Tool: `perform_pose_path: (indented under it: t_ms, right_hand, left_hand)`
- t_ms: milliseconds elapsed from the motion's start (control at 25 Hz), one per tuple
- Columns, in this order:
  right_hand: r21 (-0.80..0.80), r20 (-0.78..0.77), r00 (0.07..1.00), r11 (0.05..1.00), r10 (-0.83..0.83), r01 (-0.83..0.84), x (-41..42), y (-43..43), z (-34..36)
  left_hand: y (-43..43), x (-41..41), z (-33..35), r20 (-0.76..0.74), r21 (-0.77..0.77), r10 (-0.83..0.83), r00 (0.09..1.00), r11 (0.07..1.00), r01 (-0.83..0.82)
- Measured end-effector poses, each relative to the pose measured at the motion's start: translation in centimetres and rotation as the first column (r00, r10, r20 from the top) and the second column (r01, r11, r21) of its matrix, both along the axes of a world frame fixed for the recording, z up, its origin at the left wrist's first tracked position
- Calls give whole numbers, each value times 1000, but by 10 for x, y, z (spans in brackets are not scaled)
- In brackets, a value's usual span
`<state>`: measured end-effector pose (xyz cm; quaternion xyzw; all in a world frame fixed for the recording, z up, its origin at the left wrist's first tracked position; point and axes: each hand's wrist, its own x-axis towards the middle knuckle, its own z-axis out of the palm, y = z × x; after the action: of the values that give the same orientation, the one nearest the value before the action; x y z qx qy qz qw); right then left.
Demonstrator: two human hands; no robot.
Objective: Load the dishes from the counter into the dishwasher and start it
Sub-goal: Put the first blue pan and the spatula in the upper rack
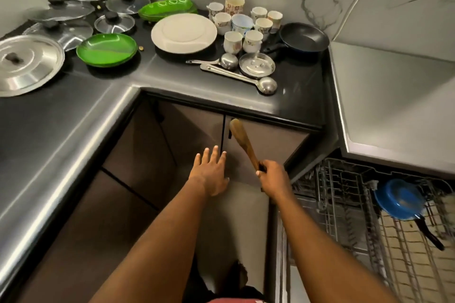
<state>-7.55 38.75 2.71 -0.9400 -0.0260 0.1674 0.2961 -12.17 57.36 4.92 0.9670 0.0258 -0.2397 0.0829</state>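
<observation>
Wooden spatula (242, 143) gripped upright in the right hand (272, 177); left hand (212, 172) spread flat, holding nothing.

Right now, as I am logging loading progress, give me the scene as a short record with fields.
left hand: fingers spread, holds nothing, in front of the cabinet doors
right hand: grips the wooden spatula by its handle, blade up
dishwasher rack: pulled out at right, blue pan in it
counter: white plate, green plates, cups, black frying pan, two steel ladles, glass lids, steel lid, not yet loaded
</observation>
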Motion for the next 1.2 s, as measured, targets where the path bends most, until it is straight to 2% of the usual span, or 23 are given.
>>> perform_pose_path:
  t_ms: [440, 800, 1200]
  right_hand:
    - [-78, -89, 994, 994, 64, -71, -104, -83, -5]
    - [-125, -32, 995, 988, -96, 91, -199, -164, 3]
    - [-210, 43, 979, 957, -198, 202, -232, -345, 22]
  left_hand:
    - [-85, -97, -9, 10, -18, 12, 1000, 1000, -12]
    - [-174, -172, -16, -47, -27, -108, 993, 994, 107]
    - [-359, -184, -6, -31, -54, -238, 971, 970, 236]
